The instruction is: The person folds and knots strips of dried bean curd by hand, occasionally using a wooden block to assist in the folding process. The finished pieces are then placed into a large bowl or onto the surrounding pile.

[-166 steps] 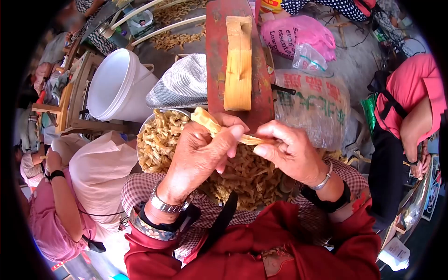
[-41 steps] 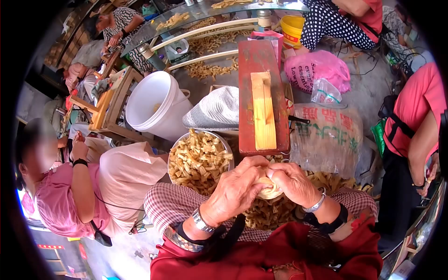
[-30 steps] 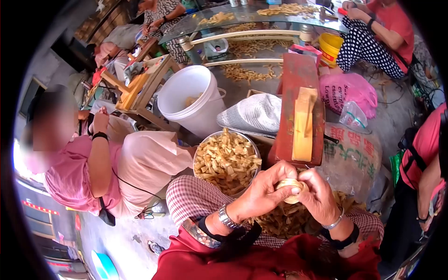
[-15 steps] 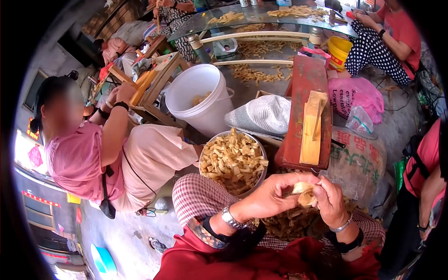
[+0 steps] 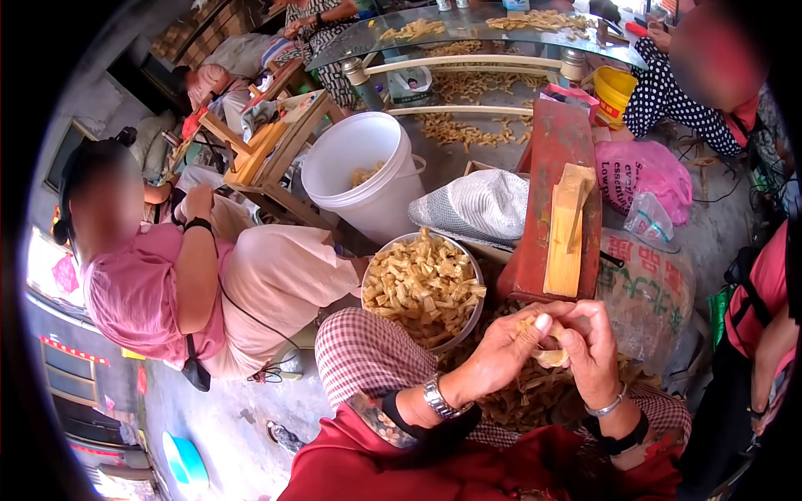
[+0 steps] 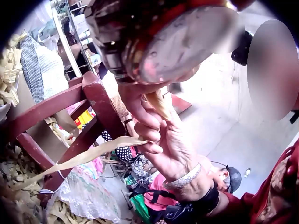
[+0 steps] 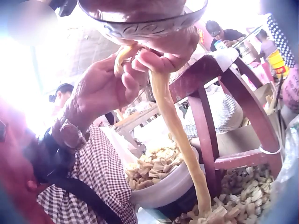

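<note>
My left hand [image 5: 520, 334] and right hand [image 5: 585, 342] meet above my lap and pinch a pale yellow strip [image 5: 547, 355] folded between the fingertips. In the right wrist view the strip [image 7: 180, 140] hangs down long from the fingers toward the pile below. The left wrist view shows its loose tail [image 6: 88, 156] trailing left under the two hands. A metal bowl [image 5: 468, 321] heaped with short yellow knotted pieces [image 5: 422, 284] stands by my left knee. More pieces [image 5: 526, 392] lie piled on my lap.
A red wooden bench [image 5: 555, 167] with a wooden block [image 5: 568, 230] stands ahead, beside a white bucket [image 5: 368, 167], a grey hat [image 5: 476, 204] and plastic bags [image 5: 643, 175]. A person in pink [image 5: 150, 284] sits at my left; others sit around a glass table [image 5: 468, 29].
The camera swung left, bringing the seated person in pink into view. My hands went from stretching the strip apart to working it together in a fold; over the last half second they barely moved.
</note>
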The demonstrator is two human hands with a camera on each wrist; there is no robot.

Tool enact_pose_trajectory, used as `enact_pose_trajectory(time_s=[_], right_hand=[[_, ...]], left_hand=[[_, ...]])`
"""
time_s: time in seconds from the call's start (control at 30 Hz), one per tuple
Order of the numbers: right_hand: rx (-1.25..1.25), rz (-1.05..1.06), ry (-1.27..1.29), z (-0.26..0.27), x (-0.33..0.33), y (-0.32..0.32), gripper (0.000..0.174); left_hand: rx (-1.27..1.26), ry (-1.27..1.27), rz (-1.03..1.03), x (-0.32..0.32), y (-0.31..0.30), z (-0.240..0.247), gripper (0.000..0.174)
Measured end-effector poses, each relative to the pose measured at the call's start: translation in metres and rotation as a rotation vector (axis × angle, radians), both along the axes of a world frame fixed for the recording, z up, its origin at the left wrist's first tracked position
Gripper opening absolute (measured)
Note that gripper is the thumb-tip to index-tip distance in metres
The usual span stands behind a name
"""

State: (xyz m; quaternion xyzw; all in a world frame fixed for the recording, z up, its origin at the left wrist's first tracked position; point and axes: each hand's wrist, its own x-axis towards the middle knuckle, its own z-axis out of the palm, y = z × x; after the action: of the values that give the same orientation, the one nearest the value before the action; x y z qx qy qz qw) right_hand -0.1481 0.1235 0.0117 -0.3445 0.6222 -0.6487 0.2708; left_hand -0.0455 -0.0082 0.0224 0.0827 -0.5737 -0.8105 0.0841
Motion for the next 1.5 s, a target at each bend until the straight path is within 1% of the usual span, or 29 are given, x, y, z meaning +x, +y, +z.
enact_pose_trajectory(time_s=[0.03, 0.07, 0.1, 0.13, 0.17, 0.2, 0.23, 0.27, 0.33, 0.37, 0.4, 0.5, 0.53, 0.63, 0.73, 0.77, 0.87, 0.9, 1.0, 1.13, 1.17, 1.2, 1.27, 1.3, 1.4, 1.5], right_hand=[[-0.037, -0.017, -0.057, -0.002, 0.001, 0.000, 0.031], [-0.010, -0.027, -0.031, 0.000, 0.000, 0.001, 0.031], [0.017, -0.037, -0.005, 0.006, -0.002, 0.002, 0.032], [0.047, -0.049, 0.019, 0.012, -0.004, 0.002, 0.032], [0.058, -0.047, 0.141, 0.017, -0.005, 0.003, 0.029], [0.035, -0.090, 0.241, 0.010, -0.005, 0.002, 0.023], [0.051, -0.084, 0.236, 0.011, -0.006, 0.002, 0.021], [0.084, -0.081, 0.230, 0.012, -0.007, 0.003, 0.019], [0.170, -0.009, 0.258, 0.012, -0.015, 0.012, 0.019], [0.146, -0.013, 0.241, 0.010, -0.016, 0.014, 0.022], [0.093, -0.014, 0.283, 0.005, -0.016, 0.014, 0.024], [0.112, -0.064, 0.233, 0.000, -0.024, 0.024, 0.027], [0.122, -0.031, 0.222, -0.003, -0.027, 0.025, 0.027], [0.156, 0.076, 0.208, -0.009, -0.029, 0.024, 0.030], [0.191, 0.201, 0.169, -0.001, -0.025, 0.019, 0.030], [0.195, 0.236, 0.229, -0.003, -0.025, 0.019, 0.029], [0.227, 0.268, 0.193, 0.009, -0.025, 0.023, 0.028], [0.207, 0.269, 0.178, 0.007, -0.027, 0.024, 0.028], [0.214, 0.289, 0.239, 0.007, -0.026, 0.025, 0.029], [0.213, 0.246, 0.281, 0.005, -0.028, 0.024, 0.030], [0.205, 0.251, 0.290, 0.005, -0.029, 0.023, 0.031], [0.198, 0.257, 0.297, 0.005, -0.029, 0.022, 0.032], [0.213, 0.257, 0.316, 0.003, -0.031, 0.021, 0.029], [0.221, 0.258, 0.325, 0.001, -0.031, 0.020, 0.028], [0.339, 0.303, 0.195, 0.000, -0.029, 0.020, 0.026], [0.211, 0.246, 0.123, 0.002, -0.020, 0.011, 0.024]], left_hand=[[0.139, -0.015, -0.058, 0.001, -0.003, 0.002, 0.045], [0.279, -0.031, -0.117, 0.002, -0.005, 0.003, 0.046], [0.355, 0.004, -0.153, 0.002, -0.006, 0.002, 0.049], [0.402, -0.027, -0.159, 0.002, -0.006, 0.004, 0.049], [0.454, -0.059, -0.167, 0.002, -0.005, 0.007, 0.049], [0.518, -0.096, -0.181, 0.003, -0.004, 0.010, 0.050], [0.560, -0.086, -0.212, 0.002, -0.007, 0.007, 0.051], [0.528, -0.083, -0.214, 0.000, -0.012, 0.002, 0.054], [0.550, -0.122, -0.173, 0.000, -0.012, 0.012, 0.056], [0.590, -0.133, -0.174, 0.000, -0.012, 0.012, 0.053], [0.619, -0.141, -0.168, 0.000, -0.013, 0.010, 0.049], [0.628, -0.106, -0.223, 0.003, -0.026, -0.001, 0.054], [0.624, -0.117, -0.233, 0.004, -0.028, -0.002, 0.055], [0.601, -0.160, -0.168, 0.000, -0.022, 0.009, 0.057], [0.587, -0.103, -0.190, 0.000, -0.025, 0.003, 0.058], [0.577, -0.112, -0.161, 0.001, -0.026, 0.002, 0.056], [0.649, -0.007, -0.073, 0.004, -0.039, -0.004, 0.053], [0.653, -0.014, -0.022, 0.004, -0.040, 0.003, 0.051], [0.653, -0.004, -0.054, 0.004, -0.043, 0.003, 0.050], [0.325, -0.096, 0.039, -0.002, -0.028, 0.012, 0.057], [0.254, -0.111, 0.085, -0.002, -0.022, 0.009, 0.053], [0.140, -0.194, 0.119, -0.003, -0.021, 0.009, 0.039], [-0.059, -0.337, 0.157, -0.004, -0.021, 0.010, 0.026], [-0.037, -0.347, 0.155, -0.003, -0.022, 0.010, 0.024], [0.001, -0.364, 0.155, -0.002, -0.026, 0.013, 0.021], [-0.021, -0.340, 0.160, -0.005, -0.024, 0.015, 0.018]])
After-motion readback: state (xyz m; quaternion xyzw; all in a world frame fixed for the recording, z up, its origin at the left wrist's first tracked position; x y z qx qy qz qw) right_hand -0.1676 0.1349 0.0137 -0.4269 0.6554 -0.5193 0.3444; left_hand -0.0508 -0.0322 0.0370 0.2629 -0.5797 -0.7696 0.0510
